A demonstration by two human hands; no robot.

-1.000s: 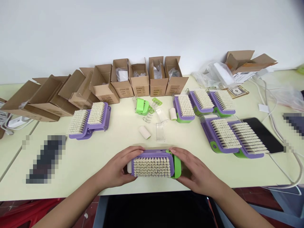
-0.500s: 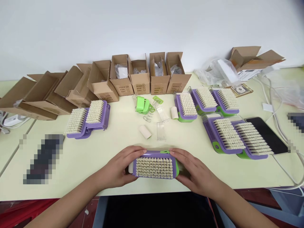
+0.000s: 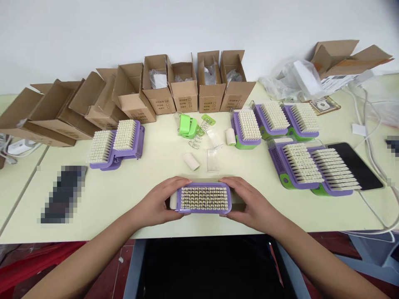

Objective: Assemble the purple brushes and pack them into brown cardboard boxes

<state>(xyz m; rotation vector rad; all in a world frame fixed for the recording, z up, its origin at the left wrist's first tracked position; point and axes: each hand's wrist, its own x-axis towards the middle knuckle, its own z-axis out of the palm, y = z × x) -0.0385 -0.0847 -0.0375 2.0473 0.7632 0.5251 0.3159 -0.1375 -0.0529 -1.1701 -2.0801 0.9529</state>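
Both my hands hold a purple scrub brush [image 3: 204, 198] with cream bristles pointing up, just above the table near its front edge. My left hand [image 3: 156, 203] grips its left end, beside a white cylindrical roll [image 3: 173, 200] that sticks out there. My right hand [image 3: 249, 201] wraps the right end. Ahead of the brush lie another white roll [image 3: 191, 161] and a clear plastic case [image 3: 213, 160]. Farther back are a green plastic holder [image 3: 187, 126] and a small heap of metal springs [image 3: 195, 143].
Several open cardboard boxes [image 3: 183, 89] line the back of the pale table [image 3: 124, 216]. Assembled purple-and-green brushes [image 3: 301, 164] stand to both sides. A black tablet [image 3: 355, 166] lies under the right group, near white cables. Plastic bags [image 3: 289, 81] sit back right.
The brush has tilted so its bristles point straight up, and its green part no longer shows. The whole scene has shifted upward in view.
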